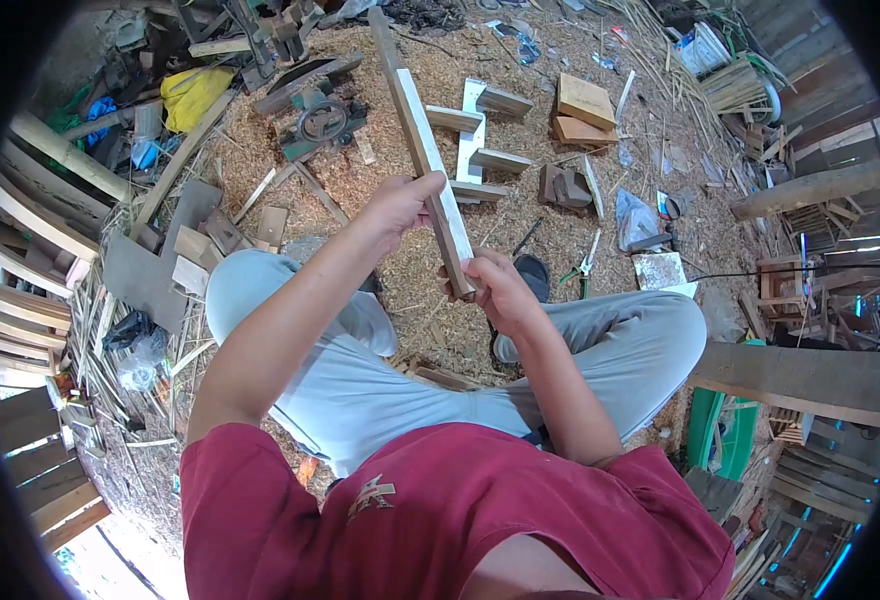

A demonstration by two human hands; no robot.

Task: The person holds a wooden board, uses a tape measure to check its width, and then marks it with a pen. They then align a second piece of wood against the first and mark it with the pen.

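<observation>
My left hand [400,208] is closed around a long brown wooden strip [392,66], its thumb across the top. A shorter pale strip [417,120] lies lengthwise along the brown one. At their near end, my right hand [498,288] grips the strips between thumb and fingers. Both pieces are held at a slant above the ground, between my knees, with the far end pointing away and to the left. The fingers under the wood are partly hidden. Just beyond my hands, a pale wooden frame with several crosspieces [473,130] lies on the shavings.
A dark metal machine [322,122] sits at far left. Two wooden boxes [585,100], a wooden block [564,187] and green-handled pliers [587,262] lie at right. Nearby are a plastic bag [635,218] and a thick beam [810,383]. Offcuts [196,248] lie beside my left knee.
</observation>
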